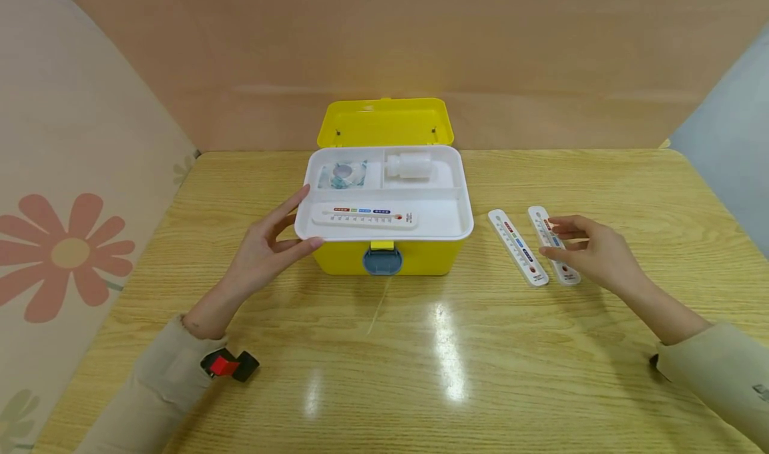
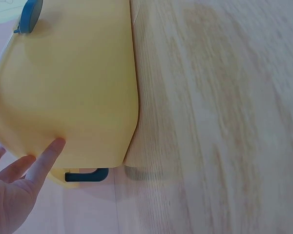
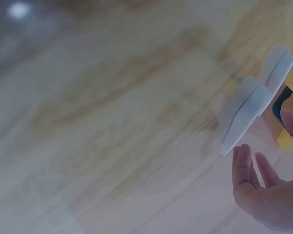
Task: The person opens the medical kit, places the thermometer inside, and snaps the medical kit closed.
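Observation:
A yellow box [image 1: 414, 259] stands with its lid [image 1: 386, 121] tipped back and a white tray [image 1: 441, 221] across its top. My left hand [image 1: 262, 246] spans the tray's front left corner, thumb at the front rim. In the left wrist view, its fingers [image 2: 49, 155] lie almost straight against the yellow side. One thermometer [image 1: 364, 219] lies in the tray's front compartment. Two more, a left thermometer [image 1: 518, 247] and a right thermometer [image 1: 554, 246], lie on the table. My right hand [image 1: 591, 248] is over the right one, thumb and fingers parted, holding nothing.
In the tray's back compartments are a small translucent bottle [image 1: 410, 165] and a printed packet [image 1: 342, 173]. A grey-blue latch [image 1: 382, 262] hangs on the box front. The wooden table [image 1: 510, 360] meets a wall behind the lid.

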`<action>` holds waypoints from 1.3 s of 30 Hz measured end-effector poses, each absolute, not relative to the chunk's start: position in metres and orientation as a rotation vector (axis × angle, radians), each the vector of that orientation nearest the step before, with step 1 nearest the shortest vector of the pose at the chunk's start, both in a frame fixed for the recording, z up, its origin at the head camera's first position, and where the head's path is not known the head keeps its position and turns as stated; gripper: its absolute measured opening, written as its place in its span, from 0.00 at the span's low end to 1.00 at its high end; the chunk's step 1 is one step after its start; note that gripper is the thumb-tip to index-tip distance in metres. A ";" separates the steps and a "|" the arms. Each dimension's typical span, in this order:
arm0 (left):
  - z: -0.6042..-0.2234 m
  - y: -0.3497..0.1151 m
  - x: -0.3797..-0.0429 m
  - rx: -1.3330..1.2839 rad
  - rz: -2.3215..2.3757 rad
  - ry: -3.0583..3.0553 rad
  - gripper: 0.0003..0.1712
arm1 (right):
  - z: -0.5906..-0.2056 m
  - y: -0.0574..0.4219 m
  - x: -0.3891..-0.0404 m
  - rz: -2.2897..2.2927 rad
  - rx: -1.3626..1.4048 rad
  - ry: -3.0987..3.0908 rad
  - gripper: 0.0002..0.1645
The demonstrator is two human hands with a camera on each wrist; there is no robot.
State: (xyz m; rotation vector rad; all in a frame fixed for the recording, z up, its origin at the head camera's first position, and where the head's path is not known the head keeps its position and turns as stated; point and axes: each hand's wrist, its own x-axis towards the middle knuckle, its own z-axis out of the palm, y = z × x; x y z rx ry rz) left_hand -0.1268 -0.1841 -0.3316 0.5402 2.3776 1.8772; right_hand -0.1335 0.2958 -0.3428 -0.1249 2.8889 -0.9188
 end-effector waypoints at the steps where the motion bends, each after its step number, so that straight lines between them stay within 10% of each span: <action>1: -0.332 -0.184 -0.127 0.539 1.877 2.378 0.44 | -0.344 0.296 -0.134 -0.903 -0.132 2.889 0.39; 39: -0.331 -0.184 -0.126 0.532 1.867 2.385 0.44 | -0.348 0.308 -0.122 -0.518 -0.205 2.925 0.47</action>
